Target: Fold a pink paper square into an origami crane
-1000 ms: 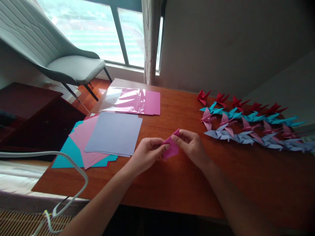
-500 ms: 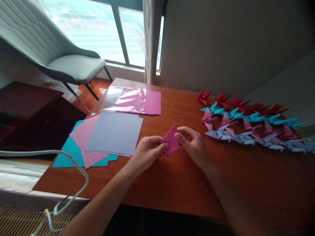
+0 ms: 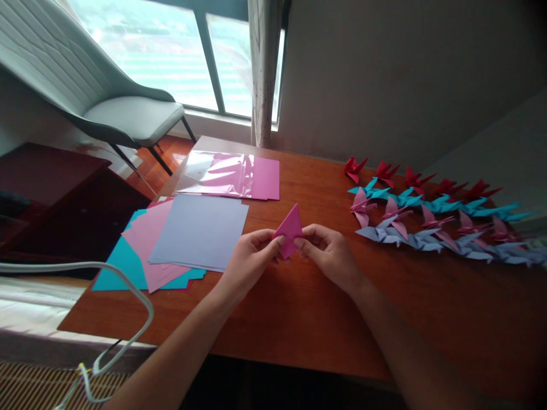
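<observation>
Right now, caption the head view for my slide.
Left hand and right hand pinch folded magenta paper, origami cranes in rows at right.

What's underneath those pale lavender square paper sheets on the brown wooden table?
Light pink paper sheets stick out from beneath the pale lavender square paper sheets, with turquoise paper sheets lower down and a red paper edge peeking out. What lies fully covered can't be seen.

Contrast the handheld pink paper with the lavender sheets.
The pink paper is folded; the lavender sheets lie flat. The pink paper is smaller than the lavender sheets. The left hand and right hand pinch the pink paper; the lavender sheets lie atop other paper. Both are plain-coloured.
</observation>
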